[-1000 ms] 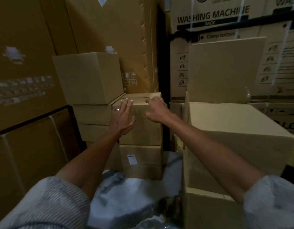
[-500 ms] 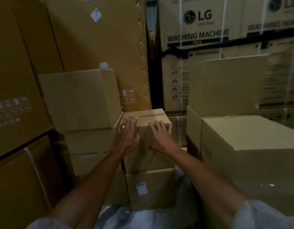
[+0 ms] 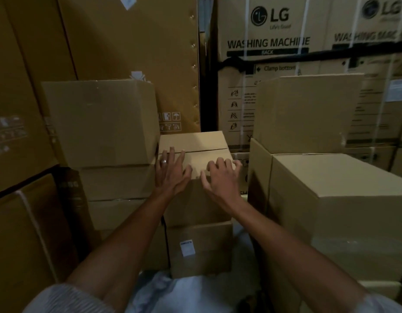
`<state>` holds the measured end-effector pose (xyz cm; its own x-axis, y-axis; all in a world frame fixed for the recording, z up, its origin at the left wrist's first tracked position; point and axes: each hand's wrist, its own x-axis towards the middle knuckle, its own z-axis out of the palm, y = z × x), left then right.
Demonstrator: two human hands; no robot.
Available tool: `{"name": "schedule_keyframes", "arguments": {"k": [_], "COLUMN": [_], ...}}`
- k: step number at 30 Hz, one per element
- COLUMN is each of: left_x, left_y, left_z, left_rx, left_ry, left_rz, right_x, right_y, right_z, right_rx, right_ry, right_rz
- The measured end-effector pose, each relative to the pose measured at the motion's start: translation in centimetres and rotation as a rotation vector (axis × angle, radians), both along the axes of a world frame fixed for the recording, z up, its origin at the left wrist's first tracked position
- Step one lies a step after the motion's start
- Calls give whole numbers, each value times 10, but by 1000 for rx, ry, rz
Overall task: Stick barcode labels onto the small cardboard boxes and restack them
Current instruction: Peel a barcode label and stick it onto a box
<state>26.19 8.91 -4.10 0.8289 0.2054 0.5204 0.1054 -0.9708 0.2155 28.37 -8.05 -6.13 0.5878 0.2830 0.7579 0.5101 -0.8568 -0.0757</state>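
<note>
The print on the white label [image 3: 187,247] is too blurred to read, and the far-right carton's [image 3: 376,30] lettering is smeared.

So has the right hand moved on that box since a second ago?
Yes. The right hand has slid from the far top edge of the small box back toward its near edge, fingers now curled on the top.

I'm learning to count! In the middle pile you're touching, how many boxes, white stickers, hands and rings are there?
Brown cardboard boxes: 2, the top box and the lower box
White rectangular paper sticker: 1
Hands: 2, the left hand and the right hand
Silver ring: 1
Total: 6
</note>
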Motion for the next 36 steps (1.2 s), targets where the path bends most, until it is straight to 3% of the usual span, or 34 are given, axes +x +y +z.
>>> {"name": "schedule_keyframes", "arguments": {"k": [4, 8, 13, 19, 25, 36], "left_x": [-12, -25, -42, -57, -59, -86], "left_y": [-10, -16, -22, -20, -27, -52], "left_z": [-11, -17, -32, -29, -28, -51], "left_rx": [70, 86, 121, 95, -92, -91], "left_ry": [42, 22, -57, -148, -117, -149], "left_rz": [64, 84, 94, 112, 159, 180], "right_x": [7, 18, 15, -4, -17, -45], "right_y": [-7, -7, -11, -21, -25, -34], "right_z": [20, 38, 23, 10, -2, -16], "right_rx": [-31, 85, 92, 137, 167, 270], "right_ry": [19, 126, 286, 286, 311, 273], "right_rz": [1, 11, 30, 57, 46, 93]}}
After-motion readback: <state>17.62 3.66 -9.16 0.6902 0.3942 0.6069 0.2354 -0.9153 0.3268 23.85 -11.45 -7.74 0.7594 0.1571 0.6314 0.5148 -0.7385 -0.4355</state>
